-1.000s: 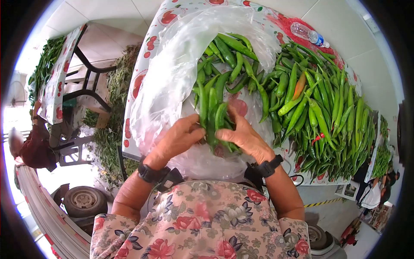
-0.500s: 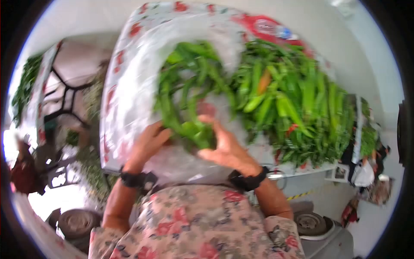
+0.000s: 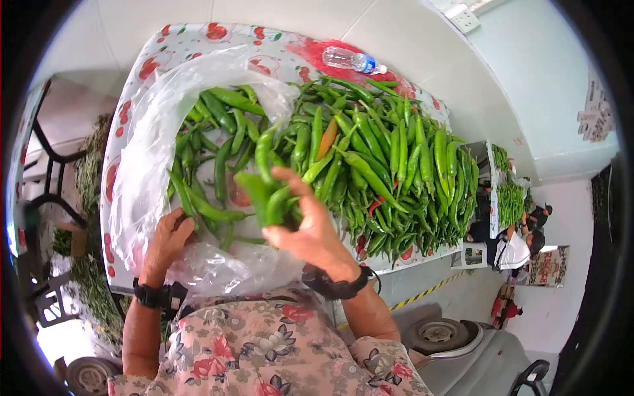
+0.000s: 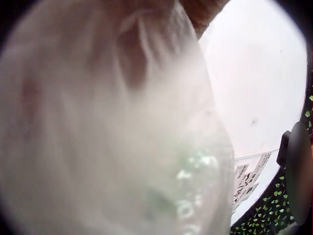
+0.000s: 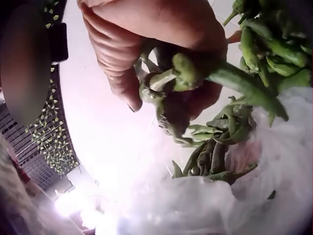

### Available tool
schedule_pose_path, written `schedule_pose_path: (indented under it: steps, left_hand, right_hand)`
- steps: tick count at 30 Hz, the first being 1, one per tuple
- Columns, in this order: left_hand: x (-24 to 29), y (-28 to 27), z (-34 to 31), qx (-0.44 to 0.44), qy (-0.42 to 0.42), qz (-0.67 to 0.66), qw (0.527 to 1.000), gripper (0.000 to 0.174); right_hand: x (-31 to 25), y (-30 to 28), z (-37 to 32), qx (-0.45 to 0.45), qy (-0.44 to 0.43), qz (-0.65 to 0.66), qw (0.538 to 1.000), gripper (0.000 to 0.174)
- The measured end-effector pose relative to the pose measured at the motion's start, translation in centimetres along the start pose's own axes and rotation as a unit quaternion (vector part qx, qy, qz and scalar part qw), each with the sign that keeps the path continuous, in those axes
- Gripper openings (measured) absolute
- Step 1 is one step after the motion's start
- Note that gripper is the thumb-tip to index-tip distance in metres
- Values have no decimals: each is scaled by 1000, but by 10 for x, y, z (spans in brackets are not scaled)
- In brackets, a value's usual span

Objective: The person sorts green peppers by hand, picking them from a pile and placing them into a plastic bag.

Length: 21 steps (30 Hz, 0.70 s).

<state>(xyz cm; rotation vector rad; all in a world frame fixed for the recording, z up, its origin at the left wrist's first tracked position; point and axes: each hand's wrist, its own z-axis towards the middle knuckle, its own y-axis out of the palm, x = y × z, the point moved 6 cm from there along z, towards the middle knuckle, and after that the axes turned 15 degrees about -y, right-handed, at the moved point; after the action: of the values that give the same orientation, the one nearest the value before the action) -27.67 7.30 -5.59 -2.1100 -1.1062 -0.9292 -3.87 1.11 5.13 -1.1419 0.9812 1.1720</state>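
My right hand (image 3: 314, 234) holds a small bunch of green chili peppers (image 3: 267, 198) above the table, thumb on one side and fingers round the other. In the right wrist view stems and a pepper (image 5: 247, 88) poke out from under those fingers. My left hand (image 3: 168, 241) is at the near-left side of a clear plastic bag (image 3: 142, 185), its fingertips beside loose green peppers (image 3: 221, 168) lying in the bag's mouth. Cloudy plastic (image 4: 122, 147) hides most of that hand in the left wrist view, and I cannot tell whether it grips the bag.
A large heap of green peppers (image 3: 376, 158) lies right of the bag, with an orange one (image 3: 327, 138) among them. Behind it a plastic bottle (image 3: 353, 60) rests on a red bag (image 3: 310, 53). The table's patterned cloth (image 3: 148, 66) shows at the back left.
Both hands were together at the peppers in front of the bag; now they are apart. My right hand has lifted a bunch up and right, while the head view has swung right.
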Motion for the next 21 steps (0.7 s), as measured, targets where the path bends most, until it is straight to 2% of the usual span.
schedule_pose_path:
  steps: [2, 5, 7, 8, 9, 10, 11, 12, 14, 15, 17, 19, 21]
  left_hand:
    - [-1, -2, 1, -11, 0, 19, 1000, 27]
    - [0, -3, -1, 4, 3, 0, 1000, 28]
    - [0, -3, 1, 5, 2, -9, 1000, 27]
    - [0, -3, 1, -1, -3, -11, 1000, 28]
    - [-1, -3, 1, -9, -6, -13, 1000, 29]
    - [-1, -2, 1, -17, -8, -14, 1000, 30]
    - [-2, -2, 2, -19, -6, -21, 1000, 30]
    - [-3, -2, 2, -20, -4, -28, 999, 30]
    - [-4, -2, 3, -23, -4, -32, 999, 31]
    - [-4, -3, 3, -26, -6, -28, 999, 31]
    - [-6, -3, 4, -31, -6, -28, 999, 30]
    - [-9, -3, 7, -30, -3, -37, 999, 30]
    - [-4, -4, 3, -18, -12, -20, 1000, 29]
  right_hand:
    - [3, -9, -3, 70, 30, 133, 988, 81]
    - [-18, -35, -2, 136, -7, 156, 978, 84]
    - [-50, -64, 0, 163, -87, 58, 981, 82]
    - [-72, -75, -1, 213, -75, -9, 974, 81]
    - [-91, -86, 1, 232, -95, -48, 967, 77]
    - [-103, -101, 4, 237, -77, -142, 958, 74]
    - [-105, -124, 5, 234, -139, -247, 930, 72]
    - [-103, -140, 7, 225, -132, -352, 899, 71]
    - [-102, -156, 15, 201, -115, -546, 805, 69]
    - [-92, -161, 18, 215, -30, -528, 821, 68]
    - [-65, -166, 23, 140, -5, -593, 793, 67]
    - [-31, -171, 22, 64, -2, -636, 769, 65]
    - [-22, -172, 19, 71, -28, -647, 759, 63]
